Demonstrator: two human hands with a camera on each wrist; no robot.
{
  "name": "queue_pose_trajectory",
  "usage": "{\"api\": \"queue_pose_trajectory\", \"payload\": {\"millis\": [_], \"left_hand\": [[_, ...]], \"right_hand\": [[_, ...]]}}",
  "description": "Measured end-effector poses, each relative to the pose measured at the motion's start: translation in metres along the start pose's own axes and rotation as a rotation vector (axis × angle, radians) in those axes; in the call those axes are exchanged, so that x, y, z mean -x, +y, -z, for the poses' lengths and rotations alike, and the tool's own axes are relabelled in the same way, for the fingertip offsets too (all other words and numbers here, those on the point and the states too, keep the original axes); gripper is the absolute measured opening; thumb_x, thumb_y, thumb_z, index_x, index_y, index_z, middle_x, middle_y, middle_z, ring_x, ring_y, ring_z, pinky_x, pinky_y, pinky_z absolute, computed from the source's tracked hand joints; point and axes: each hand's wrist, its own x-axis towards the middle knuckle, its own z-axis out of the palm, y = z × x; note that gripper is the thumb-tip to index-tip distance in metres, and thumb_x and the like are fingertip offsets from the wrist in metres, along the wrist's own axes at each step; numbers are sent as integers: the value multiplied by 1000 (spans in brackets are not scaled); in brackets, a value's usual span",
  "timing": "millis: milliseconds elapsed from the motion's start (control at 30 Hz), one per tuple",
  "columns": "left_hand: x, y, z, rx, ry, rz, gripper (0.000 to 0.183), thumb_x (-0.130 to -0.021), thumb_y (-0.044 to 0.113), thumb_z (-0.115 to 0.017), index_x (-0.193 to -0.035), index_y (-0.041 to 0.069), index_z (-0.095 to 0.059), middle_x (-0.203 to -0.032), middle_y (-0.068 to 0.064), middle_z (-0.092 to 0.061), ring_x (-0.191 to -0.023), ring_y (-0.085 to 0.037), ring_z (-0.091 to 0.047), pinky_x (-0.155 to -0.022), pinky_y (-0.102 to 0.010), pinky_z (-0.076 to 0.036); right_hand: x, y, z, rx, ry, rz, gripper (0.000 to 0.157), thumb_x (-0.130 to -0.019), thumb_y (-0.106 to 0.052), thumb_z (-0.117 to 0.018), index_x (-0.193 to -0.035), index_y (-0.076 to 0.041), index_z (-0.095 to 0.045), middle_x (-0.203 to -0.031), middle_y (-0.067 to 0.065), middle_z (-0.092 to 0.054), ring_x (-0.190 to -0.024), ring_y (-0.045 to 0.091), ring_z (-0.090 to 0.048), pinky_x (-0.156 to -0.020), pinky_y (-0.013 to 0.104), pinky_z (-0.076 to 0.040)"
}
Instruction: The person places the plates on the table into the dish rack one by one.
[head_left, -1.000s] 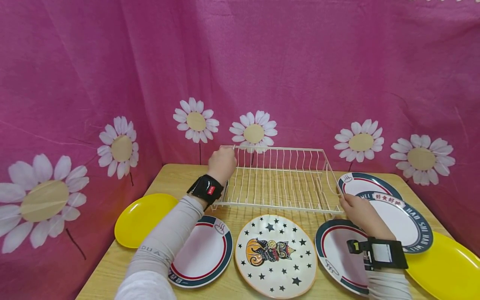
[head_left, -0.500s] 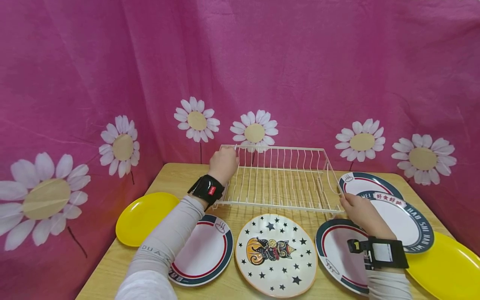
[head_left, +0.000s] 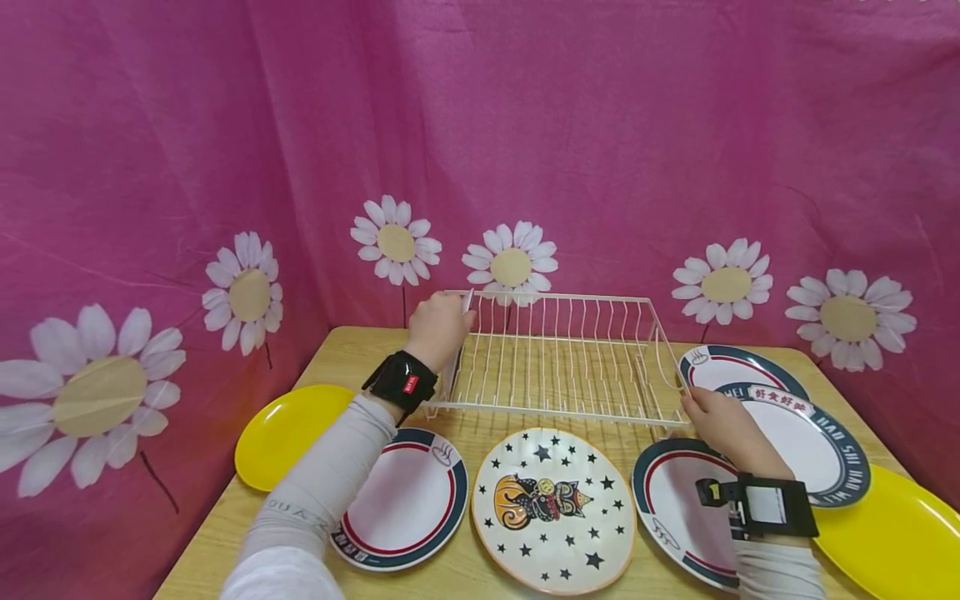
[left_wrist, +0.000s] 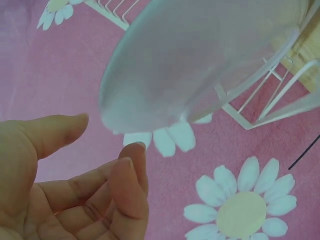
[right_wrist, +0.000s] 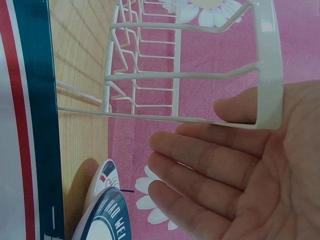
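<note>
At the left end of the white wire dish rack [right_wrist: 270, 65] a plate [left_wrist: 190, 60] stands on edge, its pale face filling much of the left wrist view. My left hand [head_left: 437, 329] is beside it; the left wrist view shows a gap between the thumb and the loosely bent fingers, with the plate's rim just off the fingertips. At the rack's right front corner my right hand [right_wrist: 225, 170] holds the frame, thumb on one side of the wire and fingers on the other. In the head view my left hand hides most of the standing plate.
Before the rack lie a blue-rimmed plate [head_left: 408, 508], a star-patterned cat plate [head_left: 551, 546] and another blue-rimmed plate [head_left: 678, 500]. Yellow plates lie at the left [head_left: 292, 433] and right [head_left: 892, 533]. Two more blue-rimmed plates overlap at the right [head_left: 795, 450]. A pink curtain [head_left: 585, 150] hangs behind.
My left hand has shifted slightly left, and more of the standing plate's edge shows beside it. The right hand stays at the rack's corner.
</note>
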Motion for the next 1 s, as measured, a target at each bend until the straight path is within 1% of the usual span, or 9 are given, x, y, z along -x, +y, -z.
{"api": "queue_pose_trajectory", "payload": {"millis": [133,233,400,467,567,667,800,933,1000], "left_hand": [[6,-6,9,-4,7,11,40,-95,37,-61,-101,-2,-68,-90,-17,-69,-84,-35,-70,-67,-45,-58],[11,-12,14,-9,28,11,41,-95,38,-61,-96,-2,-68,-84,-17,-67,-80,-35,-69,-64,-45,-58],[20,-29,23,-6,88,12,41,-94,36,-62,-86,-4,-67,-75,-18,-64,-73,-36,-68,-61,-44,-57],[25,-37,27,-1,107,19,42,-94,35,-61,-85,-6,-67,-74,-19,-64,-73,-38,-68,-63,-45,-57],[33,-50,33,9,112,35,44,-95,35,-61,-86,-8,-67,-75,-21,-64,-75,-39,-67,-66,-47,-57],[41,-64,38,18,103,73,45,-95,35,-60,-86,-8,-66,-76,-23,-64,-77,-41,-66,-69,-48,-57],[54,-88,41,25,76,156,45,-96,37,-58,-85,-7,-64,-69,-19,-60,-74,-40,-65,-69,-48,-57],[70,-112,42,44,7,254,46,-97,38,-56,-86,-6,-65,-62,-13,-53,-64,-34,-61,-63,-43,-56],[78,-123,42,58,-31,307,47,-98,38,-54,-85,-6,-65,-59,-11,-50,-59,-30,-57,-58,-38,-53]], "right_hand": [[0,-1,0,1,-11,-13,44,-103,-22,-39,-126,13,-50,-69,6,-45,-71,22,-51,-64,34,-40],[0,-1,0,2,-15,-19,43,-102,-21,-39,-126,13,-51,-69,6,-45,-70,22,-50,-63,33,-40],[0,0,1,0,-7,-8,42,-102,-21,-39,-123,13,-52,-68,6,-45,-68,21,-49,-62,33,-39],[0,0,0,-3,-8,-7,43,-103,-22,-39,-124,13,-51,-68,6,-45,-68,21,-49,-62,33,-39],[0,0,0,-7,-10,-8,42,-103,-22,-39,-124,13,-51,-68,6,-45,-67,20,-48,-61,32,-39],[0,-1,0,-10,-7,-4,42,-103,-21,-39,-123,13,-52,-67,6,-44,-65,20,-47,-60,32,-38],[0,-1,0,-2,0,4,42,-103,-21,-39,-123,13,-52,-67,6,-44,-66,20,-47,-60,32,-38],[1,-2,1,-1,-9,-8,43,-103,-22,-39,-125,13,-51,-68,6,-45,-67,20,-48,-61,33,-39],[1,-2,1,-4,-15,-13,44,-103,-22,-40,-126,14,-50,-68,7,-45,-68,21,-49,-61,33,-39]]}}
